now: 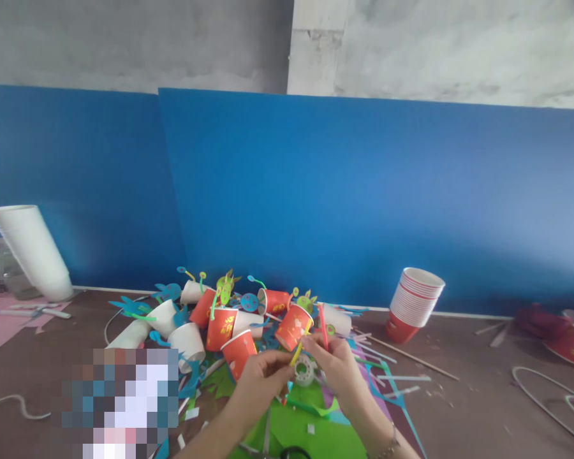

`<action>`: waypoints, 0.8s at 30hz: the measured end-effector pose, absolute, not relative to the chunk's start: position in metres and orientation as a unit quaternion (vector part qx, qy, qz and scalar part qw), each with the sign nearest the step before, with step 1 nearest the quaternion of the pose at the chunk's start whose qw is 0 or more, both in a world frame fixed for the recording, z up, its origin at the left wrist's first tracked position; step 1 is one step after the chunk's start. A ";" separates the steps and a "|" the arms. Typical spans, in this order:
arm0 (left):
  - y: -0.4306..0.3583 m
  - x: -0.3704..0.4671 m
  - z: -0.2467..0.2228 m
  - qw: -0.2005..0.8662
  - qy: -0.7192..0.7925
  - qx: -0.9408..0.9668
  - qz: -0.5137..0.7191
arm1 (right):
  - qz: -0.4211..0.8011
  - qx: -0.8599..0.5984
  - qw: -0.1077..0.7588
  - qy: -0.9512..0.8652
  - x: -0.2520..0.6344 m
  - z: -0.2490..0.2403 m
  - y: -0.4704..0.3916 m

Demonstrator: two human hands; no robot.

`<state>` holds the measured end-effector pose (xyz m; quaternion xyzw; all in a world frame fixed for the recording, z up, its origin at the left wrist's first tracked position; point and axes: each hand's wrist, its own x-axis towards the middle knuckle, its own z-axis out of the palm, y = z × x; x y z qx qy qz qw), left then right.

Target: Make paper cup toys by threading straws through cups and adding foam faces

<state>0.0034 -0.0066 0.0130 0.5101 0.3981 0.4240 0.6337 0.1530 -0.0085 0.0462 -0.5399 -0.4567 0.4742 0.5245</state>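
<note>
My left hand [264, 377] pinches the lower end of a short yellow strip [297, 350] that looks like a piece of drinking straw. My right hand [340, 364] is closed with its fingertips at the strip's upper part, and a red straw [323, 326] sticks up from between its fingers. Just below the fingertips is a white roll of tape [305, 371]. Behind my hands lie red paper cups [294, 326] and white paper cups [187, 341], several with green or blue paper faces and bent straws. Green paper [291, 428] spreads under my hands.
A stack of cups [415, 303] stands at the right, and a leaning white stack [33, 252] at the left. Scissors [266, 440] lie at the front edge. Loose straws [404, 378], a thin stick [411, 356] and a cable [538, 389] lie rightward. A blue panel [363, 197] closes off the back.
</note>
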 end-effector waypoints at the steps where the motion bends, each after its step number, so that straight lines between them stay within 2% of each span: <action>1: -0.006 0.004 0.013 0.630 0.402 0.511 0.424 | 0.474 -0.541 0.523 -0.457 0.153 0.047 -0.009; 7: -0.006 0.000 0.018 0.658 0.372 0.508 0.414 | 0.482 -0.537 0.542 -0.431 0.152 0.049 -0.009; 12: -0.007 -0.001 0.015 0.679 0.370 0.518 0.366 | 0.495 -0.536 0.514 -0.450 0.152 0.044 -0.008; 19: -0.005 -0.001 0.010 0.649 0.407 0.532 0.360 | 0.476 -0.548 0.492 -0.480 0.153 0.042 -0.007; 24: -0.008 -0.003 0.016 0.692 0.376 0.495 0.367 | 0.475 -0.545 0.485 -0.492 0.153 0.041 -0.007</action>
